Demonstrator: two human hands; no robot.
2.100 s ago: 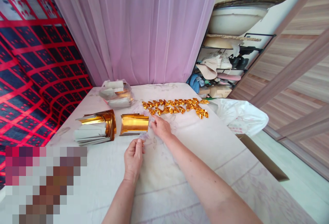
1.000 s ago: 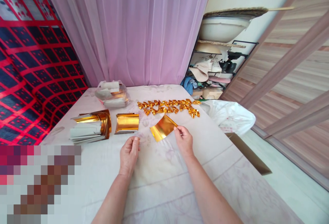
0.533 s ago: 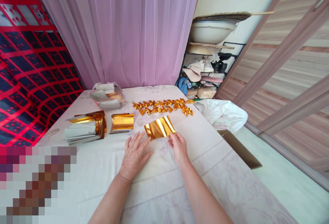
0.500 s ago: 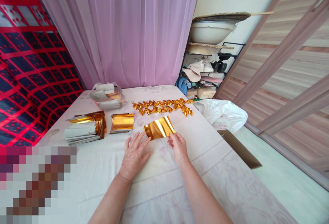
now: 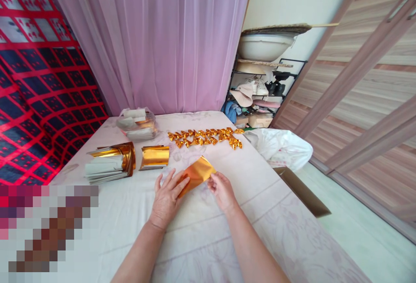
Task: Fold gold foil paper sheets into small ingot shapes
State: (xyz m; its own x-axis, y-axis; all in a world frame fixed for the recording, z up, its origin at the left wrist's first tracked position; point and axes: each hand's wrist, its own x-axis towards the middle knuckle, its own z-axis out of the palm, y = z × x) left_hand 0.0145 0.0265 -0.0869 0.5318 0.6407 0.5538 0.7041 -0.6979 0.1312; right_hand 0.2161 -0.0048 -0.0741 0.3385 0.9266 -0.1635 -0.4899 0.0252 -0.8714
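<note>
Head view, left to right. Stack of gold sheets (image 5: pixel 112 161) and a smaller gold stack (image 5: pixel 155 156) lie untouched on the table (image 5: pixel 276 248). Left hand (image 5: pixel 167 198), open and flat, presses fingers onto the near-left part of 1 gold foil sheet (image 5: pixel 196 172). Right hand (image 5: pixel 222 192) pinches its right edge. Change: 0.5 s ago the sheet lay nearly flat; now its right side is lifted and tilted over, so a fold looks begun. Row of folded gold pieces (image 5: pixel 204 137) sits beyond, well apart.
</note>
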